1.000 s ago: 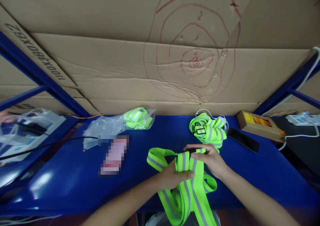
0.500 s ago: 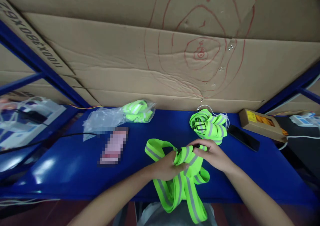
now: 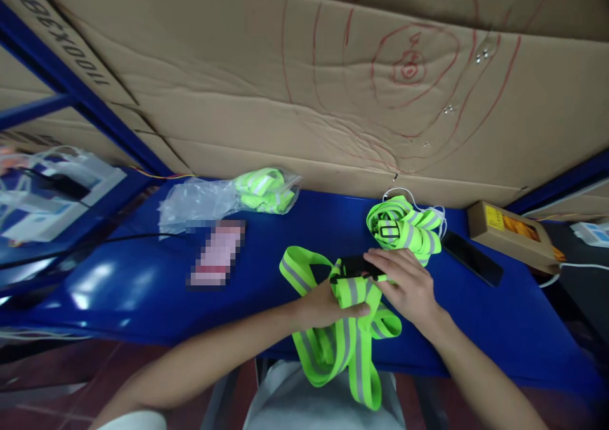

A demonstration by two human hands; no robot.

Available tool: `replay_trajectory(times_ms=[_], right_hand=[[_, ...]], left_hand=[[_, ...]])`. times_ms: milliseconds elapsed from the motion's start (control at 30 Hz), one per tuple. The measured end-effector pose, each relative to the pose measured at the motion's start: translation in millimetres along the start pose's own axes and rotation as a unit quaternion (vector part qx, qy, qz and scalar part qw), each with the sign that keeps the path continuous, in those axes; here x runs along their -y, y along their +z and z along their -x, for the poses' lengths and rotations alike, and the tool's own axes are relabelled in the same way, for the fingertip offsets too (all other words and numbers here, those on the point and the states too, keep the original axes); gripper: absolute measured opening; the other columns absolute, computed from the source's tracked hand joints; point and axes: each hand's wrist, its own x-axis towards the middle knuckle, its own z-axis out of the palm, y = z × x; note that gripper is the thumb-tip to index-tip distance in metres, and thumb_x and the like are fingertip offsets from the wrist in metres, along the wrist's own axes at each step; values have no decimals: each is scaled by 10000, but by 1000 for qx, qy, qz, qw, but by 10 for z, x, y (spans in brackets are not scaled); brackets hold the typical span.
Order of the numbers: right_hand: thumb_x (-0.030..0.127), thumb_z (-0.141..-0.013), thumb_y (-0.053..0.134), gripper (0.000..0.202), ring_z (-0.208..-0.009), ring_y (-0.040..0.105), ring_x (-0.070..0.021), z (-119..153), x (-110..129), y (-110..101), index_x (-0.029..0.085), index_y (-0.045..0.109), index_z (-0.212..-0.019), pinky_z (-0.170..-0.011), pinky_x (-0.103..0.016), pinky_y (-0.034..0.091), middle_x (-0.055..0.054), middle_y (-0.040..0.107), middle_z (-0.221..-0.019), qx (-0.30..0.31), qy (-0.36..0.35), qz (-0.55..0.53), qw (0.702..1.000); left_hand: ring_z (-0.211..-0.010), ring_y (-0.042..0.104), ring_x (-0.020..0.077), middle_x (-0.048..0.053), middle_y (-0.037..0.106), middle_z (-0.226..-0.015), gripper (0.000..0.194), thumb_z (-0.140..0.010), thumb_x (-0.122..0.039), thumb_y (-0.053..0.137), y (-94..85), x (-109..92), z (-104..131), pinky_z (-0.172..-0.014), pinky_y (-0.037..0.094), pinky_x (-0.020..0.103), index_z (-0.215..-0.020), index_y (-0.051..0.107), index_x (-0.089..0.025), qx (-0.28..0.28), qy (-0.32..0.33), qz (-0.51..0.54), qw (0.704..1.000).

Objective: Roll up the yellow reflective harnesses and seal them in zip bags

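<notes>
Apparently set in a workshop or packing area, at a blue-topped workbench (image 3: 143, 303) framed by blue bars (image 3: 117, 132). Backed by creased brown cardboard (image 3: 214, 113), printed at left with large dimension-like figures (image 3: 59, 30) and scrawled by hand with a red target (image 3: 410, 68) of rings. Strewn with bright green reflective straps (image 3: 412, 236), including a bundle in a clear plastic bag (image 3: 200, 201) at the back. Flanked at left by white devices (image 3: 35, 224) amid tangled cables, at right by a brown carton (image 3: 509, 240) and a dark neighbouring surface (image 3: 585, 297). Floored below in reddish tiles (image 3: 90, 385), with pale wires (image 3: 42, 335) along the bench's near edge at left.
</notes>
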Motion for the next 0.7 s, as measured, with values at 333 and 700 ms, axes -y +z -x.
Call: replay_trajectory(times_ms=[333,700], right_hand=[[528,-937,666,311,-914,703,-240,-100,86,77,239,722,-1039,-756,-315,538,-38,738,-954,97,421,-293,853],[348,-1027,563,472,-1304,614,-270,-38,6,-13,302,533,-1496,-1094,-410,495,-71,640,-1427,188,101,-64,975]], left_hand=[[-1259,627,327,154,688,-1324,464,-898,-422,692,-110,30,10,-1107,474,488,-1280,649,-163,120,137,-92,979],[-1046,678,294,117,739,-1103,397,-794,-332,746,-87,159,-68,-962,534,428,-1113,686,-103,95,62,29,993]])
